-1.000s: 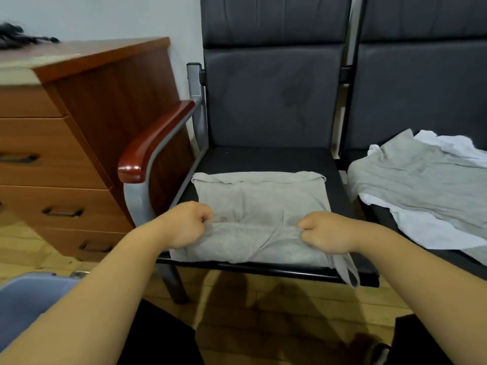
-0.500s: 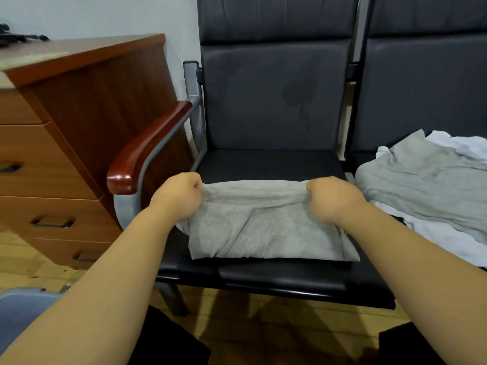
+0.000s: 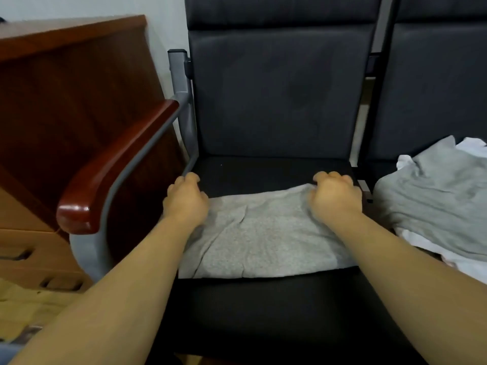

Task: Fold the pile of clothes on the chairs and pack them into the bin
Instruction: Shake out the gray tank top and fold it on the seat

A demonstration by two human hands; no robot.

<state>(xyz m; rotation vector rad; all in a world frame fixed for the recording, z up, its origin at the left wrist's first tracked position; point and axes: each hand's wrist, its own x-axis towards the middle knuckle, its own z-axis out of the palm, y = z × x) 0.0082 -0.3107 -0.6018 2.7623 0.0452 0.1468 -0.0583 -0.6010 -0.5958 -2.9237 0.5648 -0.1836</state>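
A grey garment (image 3: 263,233) lies folded in half on the black seat of the left chair (image 3: 263,312). My left hand (image 3: 184,200) sits at its far left corner, fingers curled on the cloth edge. At the far right corner my right hand (image 3: 336,197) grips the edge the same way. On the right chair lies the pile: a crumpled grey garment (image 3: 434,201) over white cloth (image 3: 469,267). A sliver of the blue bin (image 3: 6,351) shows at the bottom left, mostly hidden by my left forearm.
A red-brown wooden armrest (image 3: 118,167) on a grey metal frame borders the seat's left side. Beyond it stands a wooden chest of drawers (image 3: 66,101). The chair backs rise behind the seats. Wood flooring (image 3: 23,306) shows at the lower left.
Both hands carried the garment's near edge up and over to its far edge, folding it in half. The garment now lies shorter and further back on the seat.
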